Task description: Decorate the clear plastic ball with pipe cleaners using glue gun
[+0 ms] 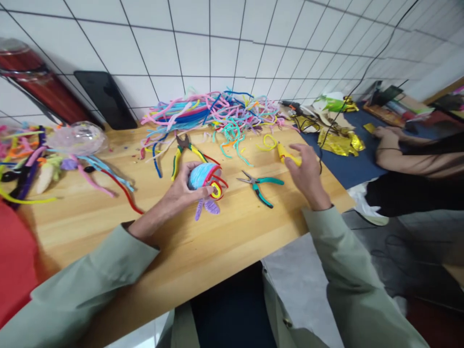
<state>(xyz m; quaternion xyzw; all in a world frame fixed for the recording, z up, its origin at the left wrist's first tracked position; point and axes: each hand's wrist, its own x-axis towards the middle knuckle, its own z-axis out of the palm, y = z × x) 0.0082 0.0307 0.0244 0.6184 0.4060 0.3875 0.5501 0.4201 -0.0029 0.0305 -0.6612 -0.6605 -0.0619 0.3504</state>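
My left hand is closed around a light-blue yarn-like ball with red pipe-cleaner loops and a yellow ring on its right side. Purple loops stick out below it, and my thumb presses beside the ring. Over at the right, my right hand has its thumb and fingers around a yellow glue gun, whose body is partly covered by the hand. Between the hands lie teal-handled pliers, spread apart. Yellow-green pliers lie behind my left hand.
Piled pipe cleaners run along the tiled wall. To the left are a red thermos, a leaning phone, a clear plastic ball and more pipe cleaners. Gold foil, a black cord and another person's arm are at right.
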